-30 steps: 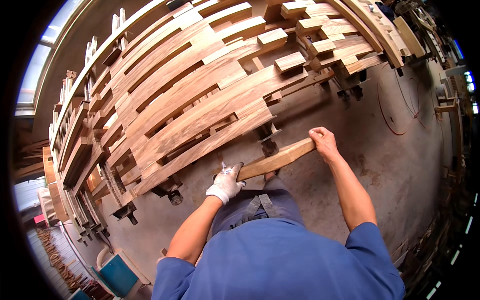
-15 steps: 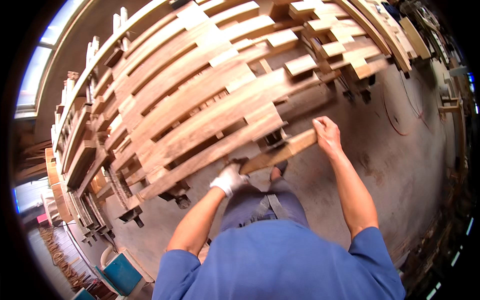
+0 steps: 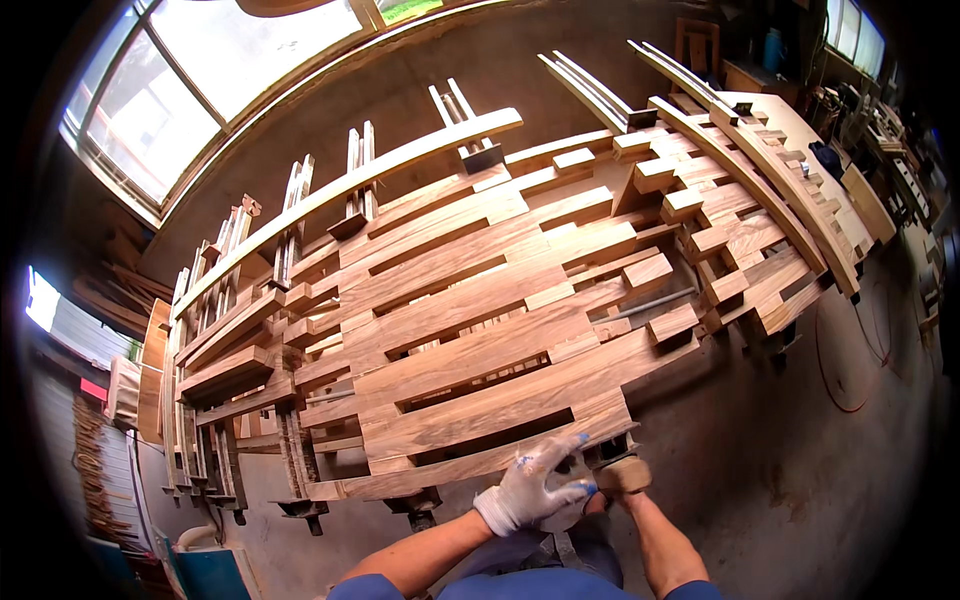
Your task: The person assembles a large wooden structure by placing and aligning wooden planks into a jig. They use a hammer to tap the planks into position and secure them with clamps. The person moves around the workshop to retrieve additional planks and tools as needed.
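Note:
My left hand [image 3: 527,490], in a white glove with blue marks, is at the near edge of a large panel of wooden boards [image 3: 470,390]. Its thumb and fingers are spread apart, with nothing seen between them. Just right of it, beside a dark metal clamp end [image 3: 610,447], my bare right hand [image 3: 634,498] holds a wooden strip [image 3: 625,474], now seen nearly end-on. Most of the right hand's fingers are hidden behind the wood. The panel's boards are staggered, with long gaps between them, and rest on metal bar clamps.
Long wooden battens lie across the panel, one along its far left [image 3: 350,185] and others at its right [image 3: 750,185]. Several clamp bars [image 3: 295,210] stick up at the back below a window [image 3: 240,60]. A thin hose [image 3: 850,408] lies on the floor at right.
The strip, earlier held between both hands, has turned end-on and is in my right hand alone. My left hand has let go and opened. The view has tilted up toward the window.

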The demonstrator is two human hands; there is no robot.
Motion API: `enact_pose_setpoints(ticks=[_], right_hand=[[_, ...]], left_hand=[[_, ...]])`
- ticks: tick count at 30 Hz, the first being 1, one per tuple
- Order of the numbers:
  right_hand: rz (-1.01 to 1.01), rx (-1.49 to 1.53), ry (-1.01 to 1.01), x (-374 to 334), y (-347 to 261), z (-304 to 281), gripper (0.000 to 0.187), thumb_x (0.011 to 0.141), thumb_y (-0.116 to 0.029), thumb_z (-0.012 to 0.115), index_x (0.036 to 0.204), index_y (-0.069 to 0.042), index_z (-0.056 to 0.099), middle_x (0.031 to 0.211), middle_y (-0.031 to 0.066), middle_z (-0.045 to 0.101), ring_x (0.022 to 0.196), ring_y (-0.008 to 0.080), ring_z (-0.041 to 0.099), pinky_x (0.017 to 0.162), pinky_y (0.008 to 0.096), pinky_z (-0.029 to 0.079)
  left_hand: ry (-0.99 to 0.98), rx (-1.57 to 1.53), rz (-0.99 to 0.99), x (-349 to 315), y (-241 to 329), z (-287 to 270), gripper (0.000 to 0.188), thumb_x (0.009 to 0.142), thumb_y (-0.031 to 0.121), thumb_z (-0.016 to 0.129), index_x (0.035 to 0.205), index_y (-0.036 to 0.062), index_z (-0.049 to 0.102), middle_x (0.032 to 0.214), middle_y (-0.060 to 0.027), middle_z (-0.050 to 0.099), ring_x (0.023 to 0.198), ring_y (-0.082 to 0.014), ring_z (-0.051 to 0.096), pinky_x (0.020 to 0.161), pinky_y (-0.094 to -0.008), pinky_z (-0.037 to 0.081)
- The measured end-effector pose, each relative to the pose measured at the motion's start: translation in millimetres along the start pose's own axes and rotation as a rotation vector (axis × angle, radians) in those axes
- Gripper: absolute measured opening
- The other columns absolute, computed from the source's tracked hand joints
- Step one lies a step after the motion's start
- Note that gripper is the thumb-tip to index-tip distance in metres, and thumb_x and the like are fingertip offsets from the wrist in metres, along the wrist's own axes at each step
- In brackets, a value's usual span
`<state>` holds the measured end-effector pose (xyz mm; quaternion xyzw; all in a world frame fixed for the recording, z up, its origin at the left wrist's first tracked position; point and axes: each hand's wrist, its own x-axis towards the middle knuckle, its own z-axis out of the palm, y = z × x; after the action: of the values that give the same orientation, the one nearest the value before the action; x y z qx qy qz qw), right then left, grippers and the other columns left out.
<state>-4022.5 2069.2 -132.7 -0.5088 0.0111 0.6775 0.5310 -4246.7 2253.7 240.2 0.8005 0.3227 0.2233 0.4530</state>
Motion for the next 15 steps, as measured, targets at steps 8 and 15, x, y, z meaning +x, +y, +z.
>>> enact_pose_setpoints(ticks=[8,15], right_hand=[[0.282,0.466,-0.802,-172,-91,178,0.099,0.092,-0.01,0.082,0.173,-0.008,0.024,0.171,0.022,0.039,0.148,0.0435,0.051,0.118,0.0548,0.048],[-0.633,-1.064,0.272,-167,-189,90,0.074,0.079,0.003,0.064,0.152,-0.003,0.059,0.163,0.0175,0.051,0.109,0.0242,0.074,0.089,0.0349,0.063]], left_hand=[[0.082,0.775,-0.113,31,-114,-6,0.087,0.098,0.057,0.072,0.163,0.0049,0.046,0.166,-0.0307,0.041,0.159,-0.0482,0.031,0.132,-0.0595,0.02],[0.036,0.789,-0.168,33,-113,-3,0.092,0.099,0.063,0.065,0.167,0.0075,0.04,0.172,-0.0257,0.036,0.163,-0.0434,0.025,0.134,-0.0583,0.01]])
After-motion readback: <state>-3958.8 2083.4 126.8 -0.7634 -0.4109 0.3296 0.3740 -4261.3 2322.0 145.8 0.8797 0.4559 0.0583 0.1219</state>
